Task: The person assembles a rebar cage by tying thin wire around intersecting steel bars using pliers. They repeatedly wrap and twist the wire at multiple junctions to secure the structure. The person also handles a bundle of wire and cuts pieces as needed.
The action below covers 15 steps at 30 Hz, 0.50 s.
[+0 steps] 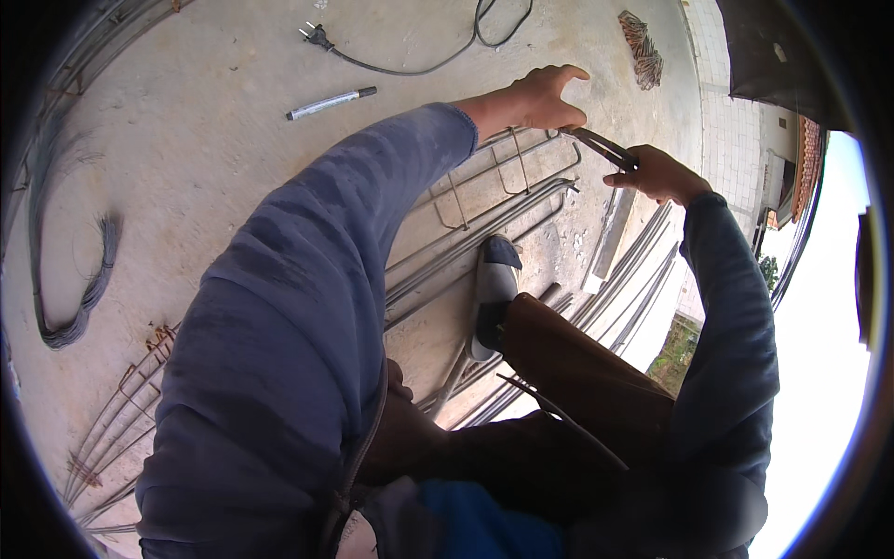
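Looking at a rebar cage (pixel 520 160) around 12 o'clock, with stirrups (pixel 458 200) already on, probably some end tying left. Got right hand (pixel 661 175) wrapped round pincers (pixel 603 147) at 2, left hand (pixel 543 98) half-spread at 1, can't tell if pinching anything.

One long-handled tool (pixel 585 136), one marker (pixel 331 103), one plug (pixel 318 37), one shoe (pixel 498 289), two wire bundles (pixel 641 51) (pixel 96 287)

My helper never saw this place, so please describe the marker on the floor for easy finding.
On the concrete floor, past the blue left sleeve, find the plug of a dark cable. Below it in the picture lies the marker: short, straight and pale with a dark end, unlike the curving cable.
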### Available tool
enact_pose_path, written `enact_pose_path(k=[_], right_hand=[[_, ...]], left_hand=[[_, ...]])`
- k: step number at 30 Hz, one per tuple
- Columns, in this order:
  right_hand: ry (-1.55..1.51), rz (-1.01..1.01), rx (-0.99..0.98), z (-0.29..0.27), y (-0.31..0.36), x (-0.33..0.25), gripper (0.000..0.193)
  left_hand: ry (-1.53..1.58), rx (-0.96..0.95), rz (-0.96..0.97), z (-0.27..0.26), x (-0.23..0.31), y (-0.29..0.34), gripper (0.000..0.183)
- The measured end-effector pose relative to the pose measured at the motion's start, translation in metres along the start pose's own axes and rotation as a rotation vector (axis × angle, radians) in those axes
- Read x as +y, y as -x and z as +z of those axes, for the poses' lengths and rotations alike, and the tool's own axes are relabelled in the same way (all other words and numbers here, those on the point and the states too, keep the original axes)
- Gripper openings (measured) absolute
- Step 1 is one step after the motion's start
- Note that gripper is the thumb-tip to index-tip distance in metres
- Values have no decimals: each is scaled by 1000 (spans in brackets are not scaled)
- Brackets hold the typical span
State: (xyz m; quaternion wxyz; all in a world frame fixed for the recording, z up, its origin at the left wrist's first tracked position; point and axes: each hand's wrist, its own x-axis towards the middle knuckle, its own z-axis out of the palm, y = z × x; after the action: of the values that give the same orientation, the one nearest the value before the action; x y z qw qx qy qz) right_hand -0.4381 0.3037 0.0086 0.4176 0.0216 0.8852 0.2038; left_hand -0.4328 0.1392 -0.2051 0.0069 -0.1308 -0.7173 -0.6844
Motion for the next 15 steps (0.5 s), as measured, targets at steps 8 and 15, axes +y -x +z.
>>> enact_pose_path(k=[8, 15], right_hand=[[-864, -145, 20, 97, 38, -9, 48], [-673, -613, 413, 152, -17, -124, 62]], left_hand=[[717, -32, -550, -30, 41, 87, 54], [587, 309, -625, -84, 44, 141, 42]])
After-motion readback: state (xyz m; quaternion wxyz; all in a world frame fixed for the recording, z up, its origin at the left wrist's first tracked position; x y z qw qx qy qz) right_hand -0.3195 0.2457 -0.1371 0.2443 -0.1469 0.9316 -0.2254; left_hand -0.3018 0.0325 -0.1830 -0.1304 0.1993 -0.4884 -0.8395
